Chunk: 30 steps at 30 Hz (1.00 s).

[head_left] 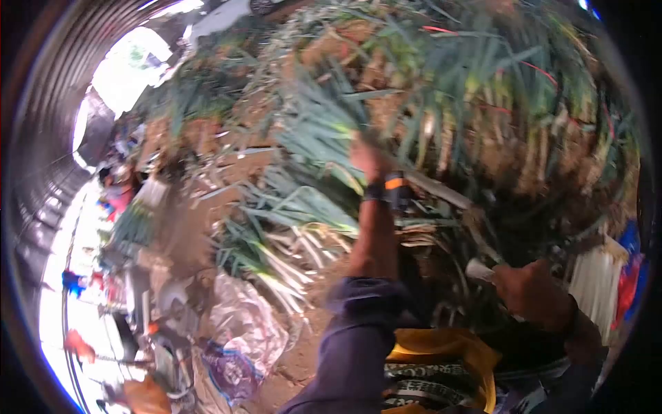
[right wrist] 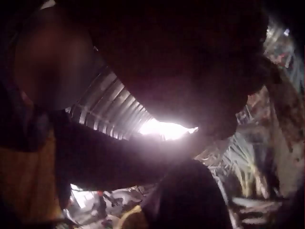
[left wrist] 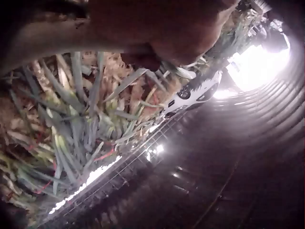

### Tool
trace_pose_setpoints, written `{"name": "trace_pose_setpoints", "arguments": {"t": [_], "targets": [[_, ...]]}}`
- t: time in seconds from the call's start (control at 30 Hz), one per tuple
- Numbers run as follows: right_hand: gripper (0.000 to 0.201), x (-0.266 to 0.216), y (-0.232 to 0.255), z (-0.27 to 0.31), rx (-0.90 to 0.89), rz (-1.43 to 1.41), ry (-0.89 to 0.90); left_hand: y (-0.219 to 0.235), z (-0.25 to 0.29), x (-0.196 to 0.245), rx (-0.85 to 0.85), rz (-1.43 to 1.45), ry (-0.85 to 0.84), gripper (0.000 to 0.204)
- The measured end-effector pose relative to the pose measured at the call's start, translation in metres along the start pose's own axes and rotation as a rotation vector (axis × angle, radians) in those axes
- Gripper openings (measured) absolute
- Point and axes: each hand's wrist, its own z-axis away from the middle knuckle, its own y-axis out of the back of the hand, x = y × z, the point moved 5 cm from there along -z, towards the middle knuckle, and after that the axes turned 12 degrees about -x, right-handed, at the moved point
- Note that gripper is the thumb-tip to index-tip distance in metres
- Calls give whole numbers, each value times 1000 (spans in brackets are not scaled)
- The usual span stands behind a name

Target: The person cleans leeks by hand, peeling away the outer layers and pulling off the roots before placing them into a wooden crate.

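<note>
In the head view my left hand (head_left: 372, 162) reaches forward over a heap of green onions (head_left: 310, 138), blurred by motion. It grips a long green onion stalk (head_left: 441, 190) that slants down to the right. The left wrist view shows this hand (left wrist: 167, 28) curled, with the pale stalk (left wrist: 47, 40) running out to the left. Lower right in the head view, my right hand (head_left: 531, 290) curls round a green onion whose white end (head_left: 479, 269) sticks out at its left. In the right wrist view that hand is mostly dark shadow.
More green onions (head_left: 289, 276) lie on the soil ahead, roots toward me. Upright bundles with red ties (head_left: 496, 103) stand at the back right. A white-stemmed bundle (head_left: 596, 286) is at the right. Below are a yellow-and-black printed bag (head_left: 441, 372) and crumpled plastic sheeting (head_left: 241, 317).
</note>
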Motion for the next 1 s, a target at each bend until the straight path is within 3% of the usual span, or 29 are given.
{"name": "trace_pose_setpoints", "arguments": {"t": [0.03,0.07,0.13,0.17,0.23,0.27,0.33,0.47,0.53,0.6,0.63,0.67,0.77,0.8,0.83,0.87,0.93,1.0], "targets": [[6,8,-5,16,63,42,27,6,-2,1,-7,139,37,48],[10,39,-7,26,254,-124,-114,12,-5,1,-6,274,76,47],[18,105,14,31,491,-460,-421,12,-20,49,15,818,188,43],[23,133,25,31,520,-653,-574,-4,-19,65,-19,1359,523,41],[27,218,-52,27,599,-596,-618,5,-13,122,-146,1590,556,36],[25,211,-100,18,601,-643,-274,2,-12,134,-219,1684,568,38],[25,190,-120,17,464,-503,66,4,-9,157,-370,1813,463,38],[27,154,-156,-19,-65,56,10,8,-11,175,-407,1840,377,36],[26,144,-70,-47,448,-346,-98,10,-5,190,-427,1853,388,36],[25,123,3,-71,497,-634,-153,5,-5,193,-471,1814,342,36],[27,106,32,-85,594,-524,1,1,-7,188,-499,1455,161,36],[28,97,46,-100,613,-502,-1,-4,-7,185,-505,1077,-9,37],[33,67,68,-141,627,-525,28,-14,15,178,-648,416,-21,48],[34,63,65,-152,661,-538,54,-15,17,183,-621,765,113,47],[36,65,59,-161,608,-553,-67,-14,20,193,-589,1247,342,46],[37,61,60,-163,644,-585,-34,-9,21,204,-564,1499,469,45],[32,63,56,-166,644,-595,-100,-4,18,220,-548,1641,513,44],[29,70,48,-167,629,-625,-135,-3,15,229,-561,1637,420,34]]}}
